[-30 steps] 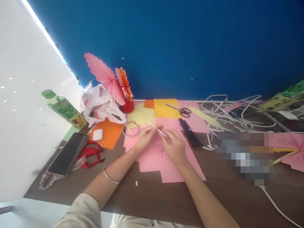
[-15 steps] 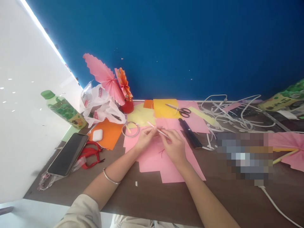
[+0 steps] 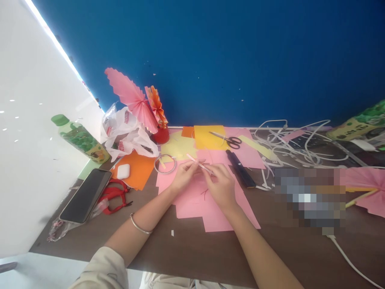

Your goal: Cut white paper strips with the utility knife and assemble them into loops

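Between both hands runs a narrow folded strip of pale pink paper (image 3: 191, 157), slanting down to the right. My left hand (image 3: 185, 175) pinches it near its middle, fingers closed. My right hand (image 3: 221, 184) grips its lower right end between thumb and fingers. Under the hands lie overlapping sheets of pink paper (image 3: 192, 206). A thin dark red thread (image 3: 205, 194) lies on them just below the right hand. To the left of my left hand rests a round metal ring (image 3: 155, 164), partly over pale yellow paper (image 3: 171, 146).
Scissors (image 3: 233, 142) lie on yellow paper (image 3: 207, 138) behind the hands. A black tool with a white cord (image 3: 240, 168) is to the right, near tangled white cables (image 3: 288, 148). On the left are a phone (image 3: 86, 195), a bottle (image 3: 81, 138), a plastic bag (image 3: 132, 136) and pleated pink paper (image 3: 129, 92).
Almost nothing differs. Both hands keep their pinch on the pink paper strip, with at most a tiny shift of the fingers.
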`<action>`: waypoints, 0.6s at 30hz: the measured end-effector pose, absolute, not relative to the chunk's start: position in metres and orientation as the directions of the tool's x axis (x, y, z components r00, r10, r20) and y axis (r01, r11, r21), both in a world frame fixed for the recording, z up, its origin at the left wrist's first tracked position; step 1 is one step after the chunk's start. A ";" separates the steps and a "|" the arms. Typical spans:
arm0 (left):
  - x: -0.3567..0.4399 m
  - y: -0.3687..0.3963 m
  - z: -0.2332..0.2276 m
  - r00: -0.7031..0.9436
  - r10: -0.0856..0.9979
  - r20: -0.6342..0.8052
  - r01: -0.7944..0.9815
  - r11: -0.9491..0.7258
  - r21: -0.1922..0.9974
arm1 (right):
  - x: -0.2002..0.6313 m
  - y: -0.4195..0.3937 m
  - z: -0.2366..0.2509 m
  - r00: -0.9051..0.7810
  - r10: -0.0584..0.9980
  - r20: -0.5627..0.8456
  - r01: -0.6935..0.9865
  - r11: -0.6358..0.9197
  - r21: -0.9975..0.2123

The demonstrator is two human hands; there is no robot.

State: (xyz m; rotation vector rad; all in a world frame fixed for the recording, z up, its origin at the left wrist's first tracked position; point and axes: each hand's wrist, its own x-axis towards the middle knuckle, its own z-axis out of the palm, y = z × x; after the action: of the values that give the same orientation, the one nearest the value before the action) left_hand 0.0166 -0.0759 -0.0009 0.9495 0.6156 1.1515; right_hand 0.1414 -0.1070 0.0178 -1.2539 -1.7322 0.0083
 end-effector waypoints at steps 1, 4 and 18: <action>0.017 -0.076 0.000 0.303 0.951 0.058 -0.455 0.091 0.886 | 0.141 -0.107 0.018 -0.007 0.733 0.680 0.727 0.471 -0.500; 0.016 -0.078 0.005 0.255 0.964 0.075 -0.342 0.017 0.940 | 0.142 -0.107 0.018 -0.005 0.729 0.685 0.723 0.476 -0.501; 0.014 -0.080 0.009 0.108 0.986 0.127 -0.083 -0.118 0.989 | 0.149 -0.106 0.017 -0.132 0.702 0.700 0.820 0.474 -0.321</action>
State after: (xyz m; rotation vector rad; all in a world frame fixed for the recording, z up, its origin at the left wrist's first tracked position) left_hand 0.0139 -0.0795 0.0091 1.2925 1.0085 1.2486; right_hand 0.1490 -0.1059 0.0173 -1.2733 -1.8781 -0.1757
